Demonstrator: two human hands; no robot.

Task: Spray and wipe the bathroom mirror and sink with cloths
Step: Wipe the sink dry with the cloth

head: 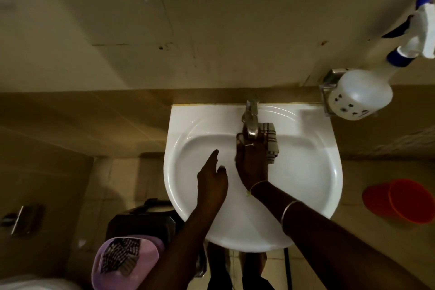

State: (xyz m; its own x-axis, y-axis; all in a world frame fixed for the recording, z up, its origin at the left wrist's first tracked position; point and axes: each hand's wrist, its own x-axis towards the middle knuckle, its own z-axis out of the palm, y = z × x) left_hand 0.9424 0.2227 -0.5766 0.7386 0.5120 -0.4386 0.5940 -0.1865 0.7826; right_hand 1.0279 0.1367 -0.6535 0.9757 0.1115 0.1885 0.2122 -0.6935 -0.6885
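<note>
Right hand (253, 160) presses a striped cloth (270, 142) under the tap (251, 122) at the back of the sink (313, 172), probably bunched; it's dim. Left hand (211, 180) hovers open, empty. Cloth's soft, limp, best grabbed wadded.

One view only, worn on the head, looking steeply down and forward from close above the sink (306, 172). Wall tiles at the top of frame, floor at the bottom, both forearms reaching in from the lower edge.
</note>
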